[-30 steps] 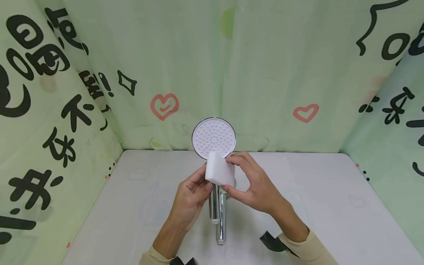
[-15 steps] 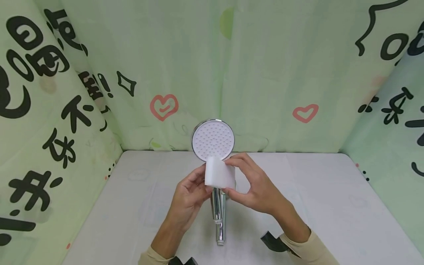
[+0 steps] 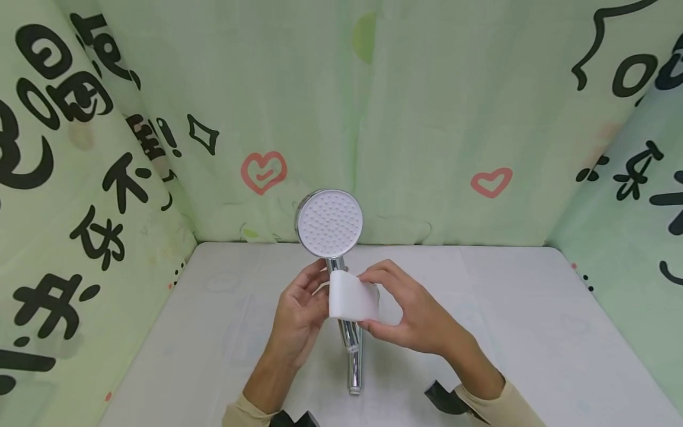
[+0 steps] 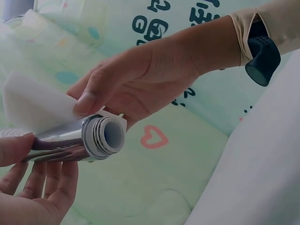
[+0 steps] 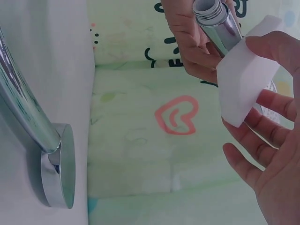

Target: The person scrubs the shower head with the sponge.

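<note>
Upright in the head view, a chrome shower head with a white nozzle face point(image 3: 330, 223) is held by my left hand point(image 3: 299, 320). Its fingers and thumb grip the chrome handle point(image 4: 61, 143), whose threaded open end point(image 4: 112, 136) faces the left wrist camera. My right hand point(image 3: 421, 317) pinches a white, smooth, sponge-like block point(image 3: 353, 296) between thumb and fingers. That block lies against the handle just below the head and hides part of it. From the right wrist, the block point(image 5: 243, 79) appears bent beside the handle, with my right hand point(image 5: 276, 145) around it.
A second chrome shower head point(image 5: 58, 173) lies on the white table point(image 3: 213, 356); only its handle end point(image 3: 354, 373) shows below my hands in the head view. Pale green printed curtains point(image 3: 427, 118) stand behind and at both sides.
The held shower head has shifted left and tilted. The white block and my right hand have moved down the handle, so the neck below the head now shows. Both hands keep their holds.
</note>
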`<state>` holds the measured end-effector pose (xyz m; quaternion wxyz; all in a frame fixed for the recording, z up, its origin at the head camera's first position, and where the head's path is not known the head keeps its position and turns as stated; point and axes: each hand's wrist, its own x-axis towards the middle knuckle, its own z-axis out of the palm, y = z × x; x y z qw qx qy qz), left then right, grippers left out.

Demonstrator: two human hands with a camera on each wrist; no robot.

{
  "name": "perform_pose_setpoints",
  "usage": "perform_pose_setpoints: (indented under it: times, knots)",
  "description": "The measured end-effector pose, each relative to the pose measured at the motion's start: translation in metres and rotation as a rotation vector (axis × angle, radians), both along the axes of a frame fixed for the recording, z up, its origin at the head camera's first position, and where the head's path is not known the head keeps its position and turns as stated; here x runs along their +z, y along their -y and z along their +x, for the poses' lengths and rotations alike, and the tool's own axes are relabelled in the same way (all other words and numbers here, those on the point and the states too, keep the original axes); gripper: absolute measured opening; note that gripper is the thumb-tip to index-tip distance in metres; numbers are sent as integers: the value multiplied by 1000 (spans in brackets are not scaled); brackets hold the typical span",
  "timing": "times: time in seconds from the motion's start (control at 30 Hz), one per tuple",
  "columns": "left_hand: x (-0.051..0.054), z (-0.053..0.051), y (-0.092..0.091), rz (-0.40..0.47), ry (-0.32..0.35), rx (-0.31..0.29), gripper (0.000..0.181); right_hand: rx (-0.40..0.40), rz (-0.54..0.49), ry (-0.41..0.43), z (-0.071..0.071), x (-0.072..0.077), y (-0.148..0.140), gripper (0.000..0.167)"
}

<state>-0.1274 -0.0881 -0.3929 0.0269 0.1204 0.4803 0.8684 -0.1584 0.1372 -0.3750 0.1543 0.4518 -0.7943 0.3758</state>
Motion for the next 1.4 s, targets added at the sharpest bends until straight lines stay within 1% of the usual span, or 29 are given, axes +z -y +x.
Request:
perform_pose_setpoints:
  times: [0.1,0.33,0.53,0.63,0.7,0.8,0.97,1.07,1.13,1.23,1.33,1.4]
  knots:
    - [1,0,2,-1,5,6,57,31,8,-3,1,-1,-1,57]
    - [4,-1,4,23,26,-21,55,94,5,15,3,-2,-3,59]
    - [4,-3,5,44,33,-30,55,191,-7,27,0,-4,-5,64]
    - [4,-2,6,43,35,-49,57,225,-17,17,-2,-5,-5,64]
    - [4,-2,6,46,35,-66,58,221,-19,14,-3,-5,-4,64]
    - [4,-2,7,45,30,-82,60,187,-26,3,-3,-3,-2,60]
    - [4,-1,7,39,32,-68,61,101,-48,-22,-3,0,3,56]
    - [3,0,6,43,21,-59,61,67,-59,-18,-4,1,6,56]
    - [3,0,6,47,12,-56,61,60,-70,-7,-4,2,8,57]
    - [3,1,5,48,5,-48,61,69,-97,16,-5,2,11,62]
    - [3,2,4,43,-1,-33,62,79,-116,52,-5,3,13,68]
    - [3,2,4,33,-3,-17,63,81,-126,88,-5,3,14,68]
